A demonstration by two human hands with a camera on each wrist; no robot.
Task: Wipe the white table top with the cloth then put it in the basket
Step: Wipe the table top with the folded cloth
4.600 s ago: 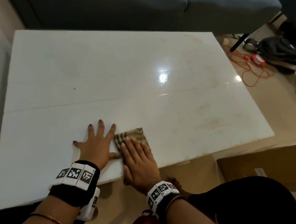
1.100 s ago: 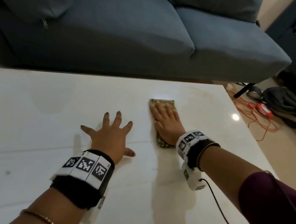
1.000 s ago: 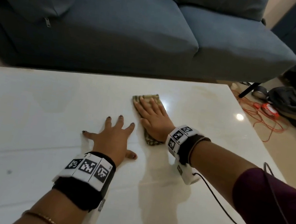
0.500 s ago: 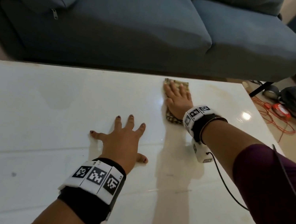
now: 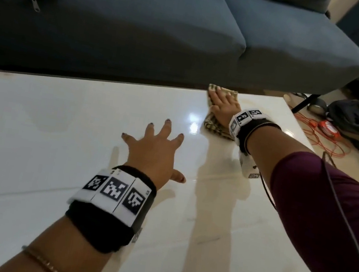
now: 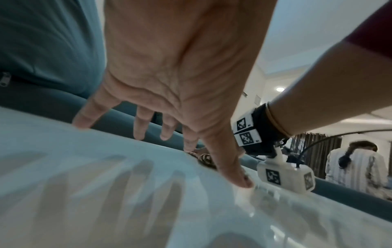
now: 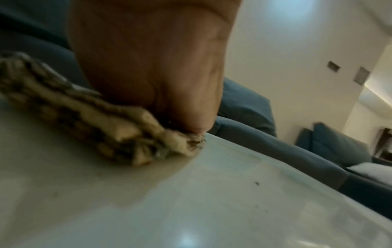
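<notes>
A folded tan checked cloth [image 5: 215, 126] lies at the far edge of the glossy white table top [image 5: 42, 162], its front end overhanging toward the sofa. My right hand [image 5: 223, 106] lies flat on it with straight fingers and presses it down; the right wrist view shows my palm [image 7: 148, 67] on the bunched cloth [image 7: 89, 124]. My left hand [image 5: 155, 148] rests with spread fingers on the bare table, to the near left of the cloth. In the left wrist view its fingertips [image 6: 140, 135] touch the surface. No basket is in view.
A blue-grey sofa [image 5: 166, 29] stands right behind the table's far edge. On the floor at the right lie an orange cable [image 5: 326, 143] and a dark bag [image 5: 357, 123]. Another person [image 6: 356, 164] stands in the background of the left wrist view.
My right hand has pushed the cloth from the near edge across the table to its far edge by the sofa. In the last half second it slid slightly farther. My left hand stays planted.
</notes>
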